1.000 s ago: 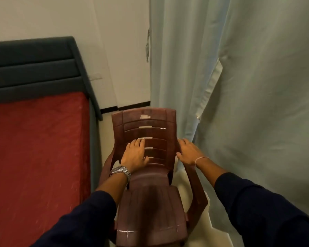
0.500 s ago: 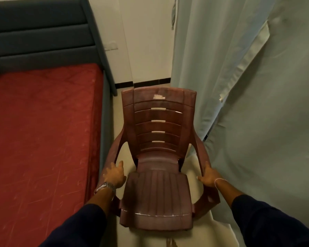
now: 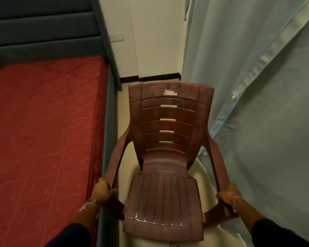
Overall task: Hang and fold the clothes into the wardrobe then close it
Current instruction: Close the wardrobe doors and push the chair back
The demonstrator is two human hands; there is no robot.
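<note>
I have brown plastic armchair (image 3: pixel 165 157) gripped by both armrests: left hand (image 3: pixel 102 190) curled round front of left armrest, right hand (image 3: pixel 227 194) curled round front of right one. No clothes or wardrobe in view, so I cannot tell where they are. I judge chair light, rigid, smooth moulded plastic; armrests best hold, balanced. Tight room: red bed (image 3: pixel 43 131) just left of chair, pale curtain (image 3: pixel 257 104) brushing chair's right arm, white wall (image 3: pixel 150 41) behind backrest. Only open way is back toward me.
</note>
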